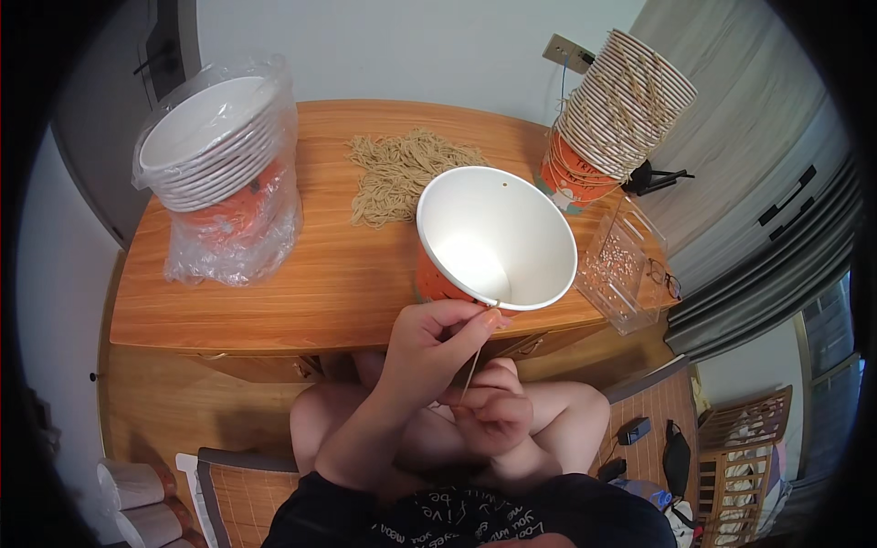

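A large paper bucket [498,233], white inside and orange outside, stands tilted at the table's front edge with its mouth toward me. One small hole shows in its far wall. My left hand [429,352] is closed at the near rim, thumb and finger pinching a thin tan cord where it meets the bucket. From there the cord [472,373] runs down, taut, to my right hand [493,411]. My right hand is closed around the cord's lower part, above my lap; its fingertips are partly hidden. Behind the bucket lies a loose pile of tan cords [402,173].
At the table's [338,292] left stands a stack of buckets [224,173] in clear plastic. Far right, a tall bucket stack [626,105] has cords draped over it. A clear tray [617,265] of small pieces and eyeglasses [673,286] lie at the right edge.
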### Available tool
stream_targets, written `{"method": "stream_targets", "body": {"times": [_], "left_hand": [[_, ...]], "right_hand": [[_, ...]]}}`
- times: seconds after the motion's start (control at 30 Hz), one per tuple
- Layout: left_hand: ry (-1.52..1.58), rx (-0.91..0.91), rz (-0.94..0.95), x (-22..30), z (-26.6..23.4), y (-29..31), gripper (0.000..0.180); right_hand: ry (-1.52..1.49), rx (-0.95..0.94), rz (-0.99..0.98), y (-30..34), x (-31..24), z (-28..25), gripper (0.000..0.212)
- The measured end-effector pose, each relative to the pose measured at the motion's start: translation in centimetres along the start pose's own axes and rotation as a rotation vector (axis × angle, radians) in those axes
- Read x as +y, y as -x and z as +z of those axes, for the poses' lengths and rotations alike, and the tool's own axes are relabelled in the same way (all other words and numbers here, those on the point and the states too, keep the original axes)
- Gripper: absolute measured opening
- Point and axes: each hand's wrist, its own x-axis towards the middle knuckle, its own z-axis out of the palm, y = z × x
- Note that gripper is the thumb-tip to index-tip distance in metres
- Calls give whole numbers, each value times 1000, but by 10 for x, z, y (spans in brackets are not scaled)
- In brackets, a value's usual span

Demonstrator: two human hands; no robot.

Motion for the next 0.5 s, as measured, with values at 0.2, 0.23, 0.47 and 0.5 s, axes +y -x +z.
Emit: {"method": "stream_targets", "body": {"times": [0.2, 0.23, 0.47, 0.5], "left_hand": [[-211, 85, 85, 9, -5, 1, 14], [-244, 175, 250, 6, -9, 0, 13], [-752, 341, 783, -9, -15, -15, 74], [-777, 282, 801, -13, -14, -18, 97]], "right_hand": [[-106, 15, 40, 1, -4, -3, 35], [-168, 38, 76, -1, -9, -2, 33], [-201, 52, 55, -13, -29, -12, 25], [-187, 39, 74, -17, -32, -15, 21]]}}
